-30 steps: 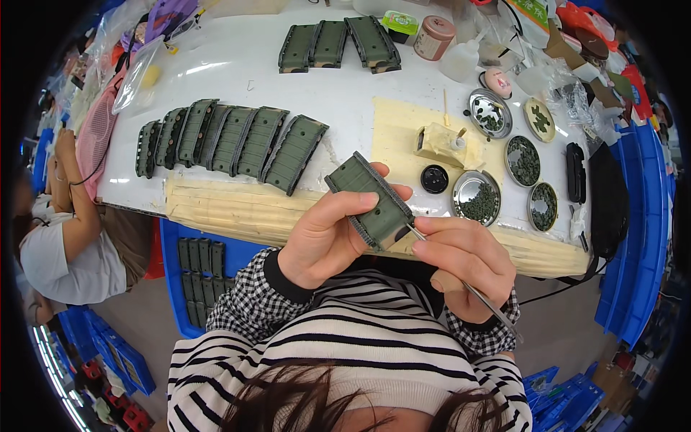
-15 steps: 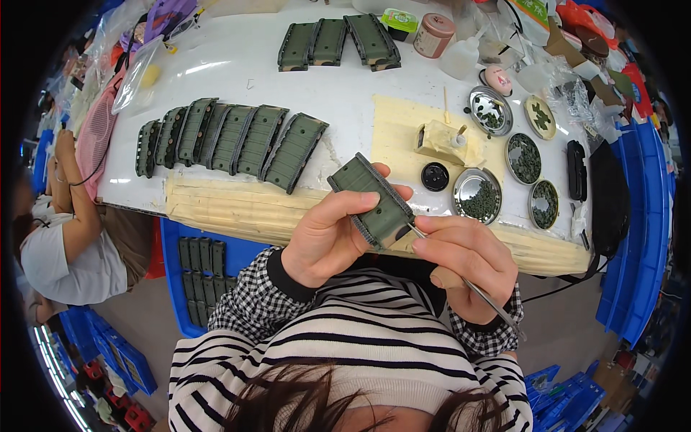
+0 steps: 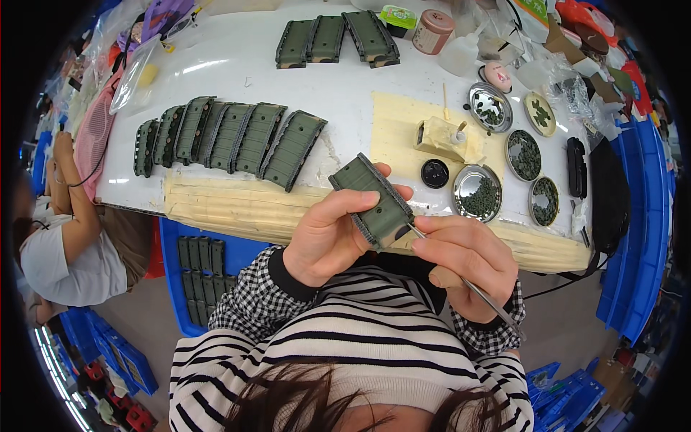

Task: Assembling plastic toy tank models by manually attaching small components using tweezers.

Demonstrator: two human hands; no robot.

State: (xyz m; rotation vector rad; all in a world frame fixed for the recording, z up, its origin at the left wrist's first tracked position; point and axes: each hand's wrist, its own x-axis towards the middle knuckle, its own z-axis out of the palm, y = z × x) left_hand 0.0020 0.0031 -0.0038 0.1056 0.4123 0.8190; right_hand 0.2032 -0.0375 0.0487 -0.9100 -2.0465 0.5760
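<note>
Far left, a co-worker (image 3: 68, 252) in a smooth white top sits beside pink mesh (image 3: 97, 140). Next, a row of parts (image 3: 234, 137), green, slab-shaped and ridged along their edges, fans across the glossy white desk (image 3: 216, 79). Under the desk's taped front edge, a blue crate (image 3: 170, 273) holds more dark green blocks (image 3: 205, 284) in rows. At the back lie three more slabs (image 3: 324, 39).

The left hand (image 3: 327, 234) grasps a part (image 3: 379, 207) above the lap, at the desk's front edge, thumb flat on its matt face, other fingers behind. The part is rectangular, with ribbed borders and a camouflage patch at one corner. The right hand (image 3: 471, 252) pinches a slim, shiny metal tool (image 3: 493, 306), its tip at the part's lower right edge.

Beyond, a tape-wrapped block (image 3: 435, 140) holds a small pale pot (image 3: 458, 138), behind a round black cap (image 3: 435, 173). The near steel dish (image 3: 468, 180) contains dark green bits; the far one (image 3: 484, 95), a looser scatter. Further right, a pale dish (image 3: 527, 108) carries flat green pieces, and two round dishes (image 3: 507, 157) are filled with green bits. Last comes a black pouch (image 3: 576, 169).
</note>
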